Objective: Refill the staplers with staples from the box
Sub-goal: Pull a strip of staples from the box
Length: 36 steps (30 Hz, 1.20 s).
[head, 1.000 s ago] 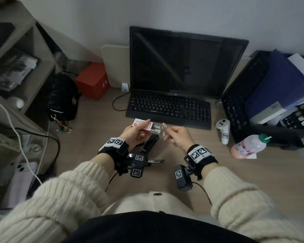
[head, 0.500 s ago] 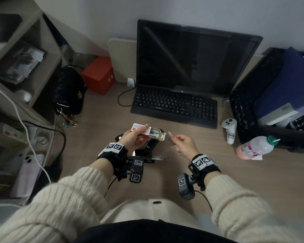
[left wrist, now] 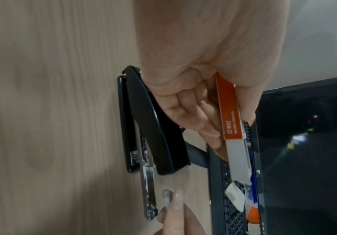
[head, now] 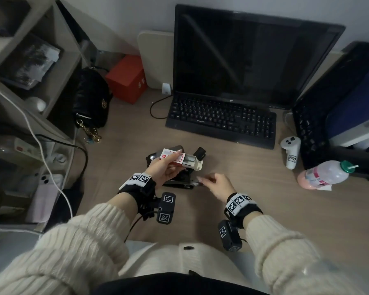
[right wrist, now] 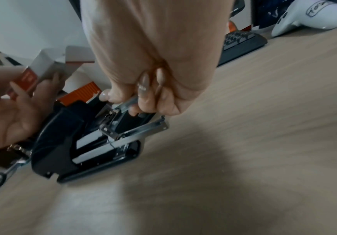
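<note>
My left hand (head: 165,170) grips a red and white staple box (head: 175,158), held above the desk with its inner tray slid out to the right. Below it lies a black stapler (head: 179,180), its top swung open and its metal magazine (right wrist: 143,128) bared. My right hand (head: 201,180) pinches a short strip of staples (right wrist: 129,101) right at the magazine's front end. In the left wrist view the box (left wrist: 232,111) sits between thumb and fingers, with the stapler (left wrist: 153,124) underneath. A second black stapler part (head: 200,153) shows behind the box.
A black keyboard (head: 222,122) and a dark monitor (head: 254,60) stand behind the work spot. A white controller (head: 291,150) and a lying bottle (head: 324,174) are to the right. A black bag (head: 92,99), a red box (head: 126,78) and shelves are to the left.
My right hand has moved down and toward me, from beside the box's open end to the stapler's magazine, with the staple strip in it. The left hand keeps holding the box.
</note>
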Each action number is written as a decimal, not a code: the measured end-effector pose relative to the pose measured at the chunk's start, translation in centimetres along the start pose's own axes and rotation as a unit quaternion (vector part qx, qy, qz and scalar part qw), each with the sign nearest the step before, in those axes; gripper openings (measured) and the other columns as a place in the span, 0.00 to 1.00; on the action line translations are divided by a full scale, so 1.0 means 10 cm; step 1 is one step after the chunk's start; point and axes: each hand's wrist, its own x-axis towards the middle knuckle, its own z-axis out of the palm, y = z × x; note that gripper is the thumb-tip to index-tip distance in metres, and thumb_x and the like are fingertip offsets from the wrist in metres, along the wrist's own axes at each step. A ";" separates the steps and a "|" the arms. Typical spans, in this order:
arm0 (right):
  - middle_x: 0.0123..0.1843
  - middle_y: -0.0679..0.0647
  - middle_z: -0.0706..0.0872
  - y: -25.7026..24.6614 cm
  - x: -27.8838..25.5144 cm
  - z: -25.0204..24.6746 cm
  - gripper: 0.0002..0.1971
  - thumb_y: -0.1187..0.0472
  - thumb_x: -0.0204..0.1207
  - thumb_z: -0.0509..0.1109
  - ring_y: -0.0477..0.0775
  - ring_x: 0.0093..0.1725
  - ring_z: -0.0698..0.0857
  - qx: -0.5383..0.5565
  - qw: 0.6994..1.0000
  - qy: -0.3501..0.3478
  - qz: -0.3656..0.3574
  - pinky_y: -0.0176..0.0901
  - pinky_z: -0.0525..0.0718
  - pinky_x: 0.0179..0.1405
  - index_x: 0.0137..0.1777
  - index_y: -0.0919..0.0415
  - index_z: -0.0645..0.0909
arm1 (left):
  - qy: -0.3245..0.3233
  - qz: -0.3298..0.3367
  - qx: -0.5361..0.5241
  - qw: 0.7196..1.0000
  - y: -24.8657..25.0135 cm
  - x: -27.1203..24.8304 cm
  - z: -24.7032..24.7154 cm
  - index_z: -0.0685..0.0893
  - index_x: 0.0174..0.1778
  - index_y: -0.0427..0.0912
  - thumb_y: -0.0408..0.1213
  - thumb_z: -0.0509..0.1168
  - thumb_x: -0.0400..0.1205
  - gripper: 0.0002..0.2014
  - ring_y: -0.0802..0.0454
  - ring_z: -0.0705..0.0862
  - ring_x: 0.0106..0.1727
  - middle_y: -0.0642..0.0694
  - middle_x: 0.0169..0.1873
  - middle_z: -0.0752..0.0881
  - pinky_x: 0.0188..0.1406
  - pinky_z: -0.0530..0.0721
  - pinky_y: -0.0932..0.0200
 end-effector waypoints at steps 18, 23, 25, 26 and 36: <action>0.44 0.60 0.90 -0.06 -0.04 0.13 0.09 0.55 0.72 0.78 0.58 0.44 0.84 -0.055 0.996 0.060 -0.026 0.45 0.80 0.44 0.49 0.57 0.90 | 0.016 0.006 0.001 1.000 -0.06 0.03 -0.04 0.87 0.61 0.45 0.47 0.73 0.78 0.18 0.49 0.90 0.48 0.41 0.52 0.90 0.36 0.84 0.65; 0.43 0.60 0.89 -0.06 -0.05 0.10 0.08 0.57 0.71 0.78 0.53 0.41 0.81 -0.034 0.997 0.063 -0.019 0.42 0.78 0.41 0.48 0.59 0.90 | 0.015 0.006 -0.001 1.000 -0.07 0.01 -0.01 0.87 0.60 0.45 0.47 0.72 0.79 0.15 0.50 0.90 0.46 0.42 0.52 0.90 0.36 0.84 0.65; 0.42 0.59 0.89 -0.07 -0.05 0.09 0.08 0.57 0.71 0.78 0.53 0.40 0.81 -0.031 0.997 0.063 -0.018 0.39 0.74 0.38 0.48 0.60 0.90 | 0.018 0.007 -0.001 1.000 -0.07 0.01 0.00 0.87 0.60 0.45 0.46 0.72 0.79 0.16 0.49 0.90 0.47 0.41 0.52 0.88 0.34 0.84 0.65; 0.41 0.58 0.88 -0.07 -0.04 0.09 0.08 0.58 0.71 0.78 0.52 0.40 0.80 -0.031 0.997 0.064 -0.017 0.36 0.71 0.35 0.48 0.60 0.90 | 0.020 0.006 -0.003 1.000 -0.07 0.01 0.00 0.86 0.60 0.44 0.46 0.72 0.79 0.16 0.49 0.89 0.47 0.40 0.52 0.87 0.33 0.84 0.66; 0.36 0.58 0.91 -0.12 -0.05 0.08 0.05 0.60 0.73 0.76 0.55 0.31 0.85 -0.086 0.996 0.011 -0.038 0.35 0.78 0.32 0.48 0.58 0.90 | 0.027 0.002 -0.008 1.000 -0.04 0.00 0.02 0.87 0.57 0.43 0.45 0.73 0.79 0.14 0.49 0.91 0.45 0.42 0.48 0.90 0.32 0.84 0.66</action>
